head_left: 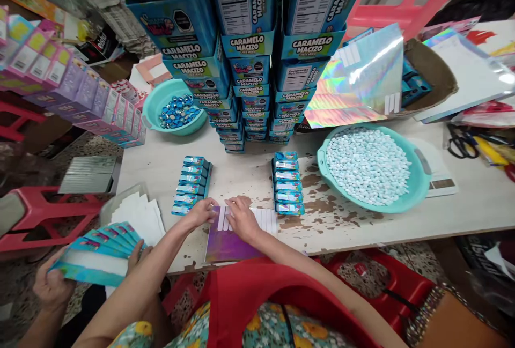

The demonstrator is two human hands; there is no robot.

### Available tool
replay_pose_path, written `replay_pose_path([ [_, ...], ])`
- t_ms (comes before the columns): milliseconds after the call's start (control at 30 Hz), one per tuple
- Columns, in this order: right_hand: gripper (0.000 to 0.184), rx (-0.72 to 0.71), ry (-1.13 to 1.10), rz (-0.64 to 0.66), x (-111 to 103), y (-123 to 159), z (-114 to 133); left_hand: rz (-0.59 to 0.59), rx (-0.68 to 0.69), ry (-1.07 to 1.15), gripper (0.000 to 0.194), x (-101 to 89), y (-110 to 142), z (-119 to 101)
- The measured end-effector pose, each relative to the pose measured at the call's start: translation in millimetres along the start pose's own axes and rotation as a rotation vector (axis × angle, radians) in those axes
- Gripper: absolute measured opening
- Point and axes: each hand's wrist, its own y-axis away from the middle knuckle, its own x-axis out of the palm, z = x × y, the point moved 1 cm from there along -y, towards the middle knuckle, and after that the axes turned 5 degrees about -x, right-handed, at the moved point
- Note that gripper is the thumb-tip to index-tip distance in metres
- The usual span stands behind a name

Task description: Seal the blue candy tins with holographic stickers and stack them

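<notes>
My left hand (203,212) is at the upper left edge of a purple sheet (231,246), its fingers curled together; whether a small piece is between them is too small to see. Over the sheet's white strips (263,219) lies my right hand (243,220), fingers bent but apart, tips touching the strips. Left of the sheet stands a row of small blue candy boxes (191,179). A similar row of blue boxes (287,184), with pale labels on top, is on the right.
Tall stacks of blue "Caramelo Macizo" cartons (251,72) rise behind. A teal bowl (420,192) holds pale candies; another teal bowl (189,129) holds blue wrapped pieces. At left, a co-worker's hands (54,281) hold blue printed packaging (92,273). Scissors (462,147) lie far right.
</notes>
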Motion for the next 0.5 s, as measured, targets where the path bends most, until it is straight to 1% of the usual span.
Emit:
replay_pose_path([
  [67, 0.048, -0.027, 0.055, 0.083, 12.3, -3.8, 6.8, 0.015, 0.029, 0.117, 0.027, -0.5, 8.7, -1.9],
  [133, 0.051, -0.055, 0.106, 0.126, 21.1, -2.6, 11.7, 0.023, 0.049, 0.14, 0.031, 0.4, 14.0, -3.0],
  [233, 0.046, -0.103, 0.169, 0.151, 26.2, 6.8, 14.0, 0.023, 0.014, 0.153, 0.034, 1.5, 14.9, -2.6],
  [333, 0.037, -0.167, 0.155, 0.194, 24.6, 16.6, 14.8, 0.017, -0.037, 0.154, 0.033, 1.5, 12.0, -2.5],
  [400, 0.038, -0.136, 0.11, 0.173, 22.1, 17.8, 15.6, 0.017, -0.041, 0.146, 0.034, 1.3, 10.9, -4.0],
  [500, 0.052, -0.001, 0.083, 0.09, 20.1, 11.6, 16.2, 0.036, -0.004, 0.121, 0.036, 1.7, 11.9, -7.5],
])
